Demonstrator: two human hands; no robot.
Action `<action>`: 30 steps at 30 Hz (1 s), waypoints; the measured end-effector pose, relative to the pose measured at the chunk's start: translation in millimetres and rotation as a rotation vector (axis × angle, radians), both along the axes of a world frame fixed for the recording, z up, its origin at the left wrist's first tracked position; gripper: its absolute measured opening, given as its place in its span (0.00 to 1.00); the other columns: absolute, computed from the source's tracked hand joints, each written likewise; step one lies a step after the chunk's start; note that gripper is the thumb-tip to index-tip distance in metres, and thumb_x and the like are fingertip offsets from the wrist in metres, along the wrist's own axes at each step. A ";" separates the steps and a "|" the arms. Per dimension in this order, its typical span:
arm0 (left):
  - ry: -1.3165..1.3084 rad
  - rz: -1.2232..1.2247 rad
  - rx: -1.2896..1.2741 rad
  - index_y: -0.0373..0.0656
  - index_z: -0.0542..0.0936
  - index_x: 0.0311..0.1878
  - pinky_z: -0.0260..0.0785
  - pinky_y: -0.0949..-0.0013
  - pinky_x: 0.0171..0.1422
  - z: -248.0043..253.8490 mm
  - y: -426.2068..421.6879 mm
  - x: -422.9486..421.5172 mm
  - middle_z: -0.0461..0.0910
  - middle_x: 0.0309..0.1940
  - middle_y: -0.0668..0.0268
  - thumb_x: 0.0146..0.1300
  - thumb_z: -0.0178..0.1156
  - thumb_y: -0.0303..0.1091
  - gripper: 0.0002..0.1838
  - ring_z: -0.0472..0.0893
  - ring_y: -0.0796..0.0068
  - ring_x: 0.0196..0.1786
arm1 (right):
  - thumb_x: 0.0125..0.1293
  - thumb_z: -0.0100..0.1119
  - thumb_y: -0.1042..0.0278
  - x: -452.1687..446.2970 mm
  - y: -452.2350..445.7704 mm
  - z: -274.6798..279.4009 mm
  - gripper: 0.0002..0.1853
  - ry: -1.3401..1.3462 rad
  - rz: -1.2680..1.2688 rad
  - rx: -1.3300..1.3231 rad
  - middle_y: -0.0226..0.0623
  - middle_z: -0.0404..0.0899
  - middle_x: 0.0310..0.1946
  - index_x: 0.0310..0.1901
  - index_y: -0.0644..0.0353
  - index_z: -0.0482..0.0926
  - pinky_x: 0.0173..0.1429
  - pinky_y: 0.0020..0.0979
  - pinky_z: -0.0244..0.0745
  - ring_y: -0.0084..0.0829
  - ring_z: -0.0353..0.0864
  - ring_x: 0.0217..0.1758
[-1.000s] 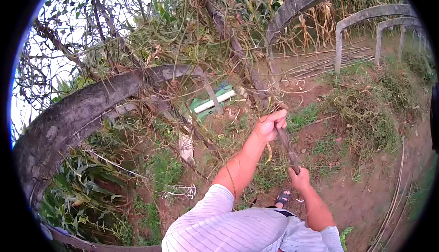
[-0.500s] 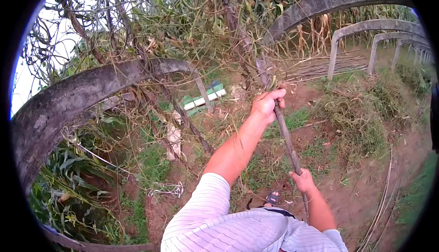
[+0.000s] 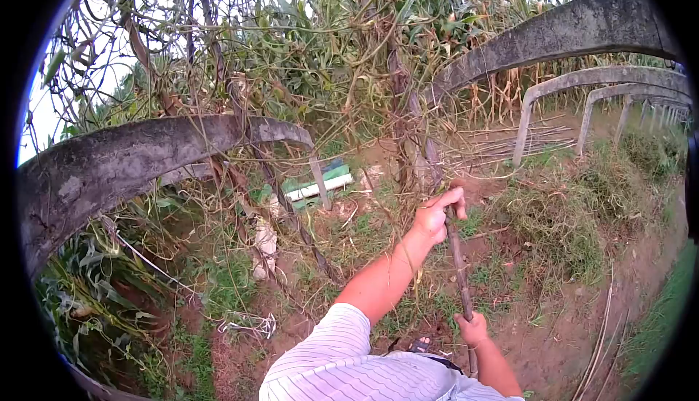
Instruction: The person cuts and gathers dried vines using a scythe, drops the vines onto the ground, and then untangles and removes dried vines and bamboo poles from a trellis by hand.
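Both hands are on a long wooden pole (image 3: 459, 266) that runs down toward the body. My left hand (image 3: 440, 215) is closed around its upper part, beside the hanging dry vines (image 3: 404, 110). Lower down, my right hand (image 3: 473, 328) grips the same pole, fingers wrapped round it. The pole's upper end is hidden among the vines and behind my left hand, so where it ends cannot be made out.
A concrete arch (image 3: 131, 146) spans the left, another arch (image 3: 561, 33) the upper right. Cut vines (image 3: 557, 226) lie heaped at right. Thin poles (image 3: 502, 146) lie behind, and a white and green object (image 3: 320, 190) rests on the ground left of centre.
The view has tilted upward, showing more of the vines and arches. Both hands still hold the pole, and its lower part now shows beyond my right hand, unlike a second ago.
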State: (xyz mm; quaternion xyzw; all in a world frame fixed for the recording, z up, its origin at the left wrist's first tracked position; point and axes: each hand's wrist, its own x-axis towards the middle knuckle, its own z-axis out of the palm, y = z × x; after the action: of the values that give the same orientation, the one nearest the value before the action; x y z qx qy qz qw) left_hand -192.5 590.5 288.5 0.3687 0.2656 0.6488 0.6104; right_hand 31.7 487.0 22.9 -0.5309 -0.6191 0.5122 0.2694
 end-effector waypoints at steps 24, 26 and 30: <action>0.190 0.191 0.227 0.35 0.75 0.50 0.80 0.63 0.43 31.2 -18.8 -38.6 0.82 0.37 0.56 0.69 0.61 0.38 0.16 0.86 0.66 0.37 | 0.65 0.66 0.53 -16.2 38.4 173.3 0.17 0.044 0.196 0.066 0.20 0.69 0.20 0.29 0.59 0.78 0.29 0.29 0.64 0.17 0.65 0.24; 0.363 0.233 0.248 0.36 0.76 0.40 0.82 0.63 0.38 43.9 -14.9 -37.4 0.82 0.31 0.57 0.72 0.56 0.39 0.14 0.86 0.65 0.31 | 0.66 0.65 0.54 -8.6 31.6 202.7 0.16 0.037 0.195 0.150 0.22 0.69 0.22 0.31 0.60 0.79 0.30 0.29 0.65 0.18 0.65 0.26; 0.372 0.217 0.328 0.34 0.76 0.40 0.83 0.60 0.41 98.8 -21.4 -23.4 0.83 0.33 0.53 0.72 0.55 0.38 0.13 0.86 0.62 0.33 | 0.68 0.63 0.54 21.8 25.3 272.4 0.18 -0.066 0.169 0.284 0.26 0.71 0.22 0.32 0.63 0.77 0.33 0.31 0.67 0.21 0.66 0.27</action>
State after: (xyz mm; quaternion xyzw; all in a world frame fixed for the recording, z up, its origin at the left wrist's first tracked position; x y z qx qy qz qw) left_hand -215.8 569.0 387.4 0.5447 0.3025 0.6661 0.4100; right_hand 53.5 512.4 295.3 -0.4501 -0.7360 0.4228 0.2773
